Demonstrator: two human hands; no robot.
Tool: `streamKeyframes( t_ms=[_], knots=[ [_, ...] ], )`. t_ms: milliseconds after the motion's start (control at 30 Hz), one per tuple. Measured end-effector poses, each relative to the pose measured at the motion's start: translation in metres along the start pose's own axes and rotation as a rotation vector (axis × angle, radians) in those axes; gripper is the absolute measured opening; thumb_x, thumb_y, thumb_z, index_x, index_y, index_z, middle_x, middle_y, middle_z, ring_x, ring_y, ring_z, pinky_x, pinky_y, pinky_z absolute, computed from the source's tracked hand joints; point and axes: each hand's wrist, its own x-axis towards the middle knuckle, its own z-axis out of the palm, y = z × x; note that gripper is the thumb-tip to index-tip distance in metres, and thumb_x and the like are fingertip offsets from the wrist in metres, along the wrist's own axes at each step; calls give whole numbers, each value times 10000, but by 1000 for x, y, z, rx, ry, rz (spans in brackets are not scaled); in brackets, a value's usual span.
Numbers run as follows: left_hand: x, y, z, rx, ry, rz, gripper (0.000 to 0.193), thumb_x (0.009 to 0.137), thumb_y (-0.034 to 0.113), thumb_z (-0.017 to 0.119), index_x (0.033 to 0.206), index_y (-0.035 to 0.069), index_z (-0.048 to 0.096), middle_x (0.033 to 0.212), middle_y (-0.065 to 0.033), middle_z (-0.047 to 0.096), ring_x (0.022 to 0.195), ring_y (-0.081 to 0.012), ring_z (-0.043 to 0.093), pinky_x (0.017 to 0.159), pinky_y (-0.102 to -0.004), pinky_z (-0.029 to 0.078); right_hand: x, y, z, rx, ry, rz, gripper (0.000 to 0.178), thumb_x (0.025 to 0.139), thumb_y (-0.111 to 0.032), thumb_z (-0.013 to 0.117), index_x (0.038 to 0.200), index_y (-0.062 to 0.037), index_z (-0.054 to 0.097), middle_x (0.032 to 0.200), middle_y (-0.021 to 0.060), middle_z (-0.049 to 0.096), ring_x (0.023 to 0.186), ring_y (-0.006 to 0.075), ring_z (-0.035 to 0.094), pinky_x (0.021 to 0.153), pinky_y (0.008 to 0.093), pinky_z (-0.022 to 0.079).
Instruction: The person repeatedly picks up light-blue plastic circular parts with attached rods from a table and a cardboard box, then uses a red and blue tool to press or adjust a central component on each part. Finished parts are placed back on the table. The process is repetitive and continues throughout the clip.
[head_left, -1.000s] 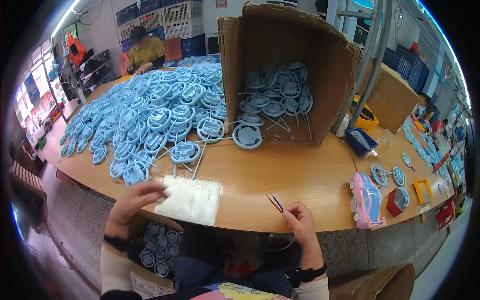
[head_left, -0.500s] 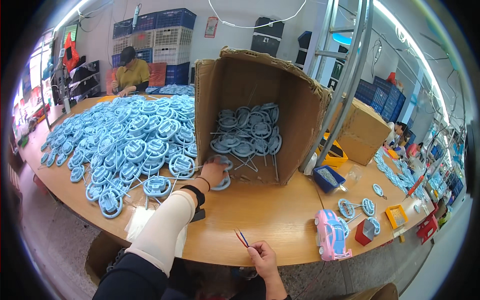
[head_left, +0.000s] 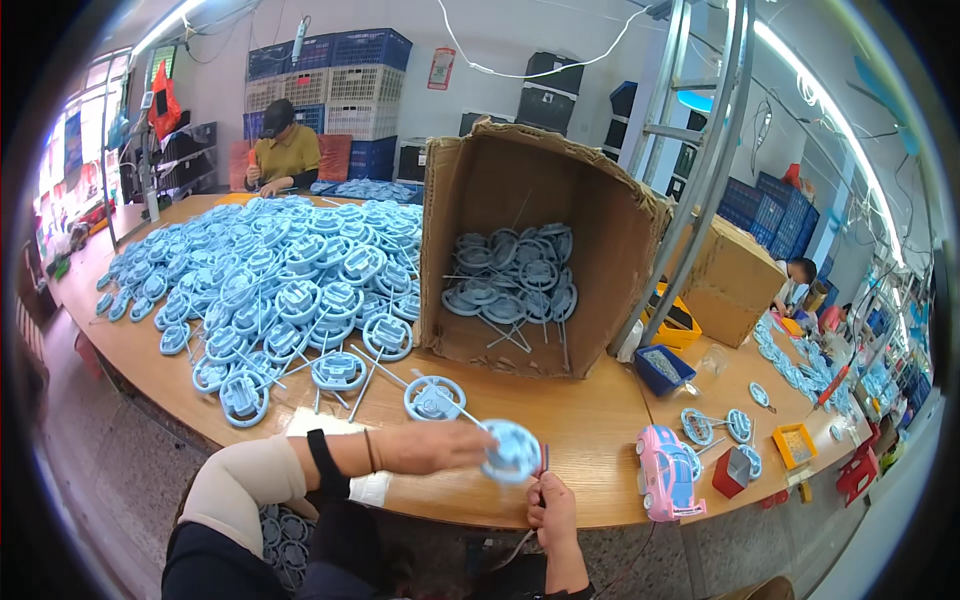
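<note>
My left hand (head_left: 435,447) is closed on a light-blue round plastic part (head_left: 512,450), blurred by motion, at the near side of the table. Close beside it, my right hand (head_left: 553,508) grips a pair of red and blue leads (head_left: 544,462); their tips are partly hidden by the blur and the blue part. It is unclear whether leads and part touch. Just beyond my left hand lies another light-blue ring-shaped part (head_left: 437,398) with a thin stick. A large heap of such parts (head_left: 290,265) covers the table's left side.
An open cardboard box (head_left: 640,260) on its side holds several blue parts. To the right are a pink toy car (head_left: 665,475), a red box (head_left: 731,470), a blue bin (head_left: 664,368) and a yellow tray (head_left: 795,446). A metal ladder (head_left: 690,190) rises behind. Another person (head_left: 287,150) works across the table.
My left hand has come from beside the cardboard box back towards me, bringing a blue part to my right hand. The right hand's leads have risen slightly. The view has shifted a little.
</note>
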Motion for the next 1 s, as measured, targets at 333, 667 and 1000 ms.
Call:
streamKeyframes(
  t_ms=[333, 667, 1000],
  knots=[
    [-8, 107, -6, -1158, 579, -1010, 365, 918, 201, 507, 1223, 10, 445, 1193, -119, 496, 1113, -195, 491, 923, -312, 421, -38, 1, 11, -92, -121, -45, 111, 846, -139, 596, 832, -50, 531, 521, -47, 388, 369, 38, 289, 348, 205, 210],
    [-21, 103, 14, -1276, 779, -1217, 263, 910, 164, 525, 1107, -9, 546, 928, -25, 601, 842, -96, 572, 759, -250, 481, -58, 9, 22, -727, -112, -437, 210, 870, -112, 570, 1028, -14, 473, 721, 11, 490, 610, 66, 438, 535, 209, 371],
    [-22, 112, 8, -1409, 847, -1205, 264, 890, 157, 562, 1085, -21, 571, 884, -23, 615, 741, -68, 566, 676, -209, 474, -68, -20, 48, -1131, -221, -477, 123, 801, -103, 635, 828, -3, 569, 727, 114, 603, 655, 214, 599, 591, 291, 455]
  ],
)
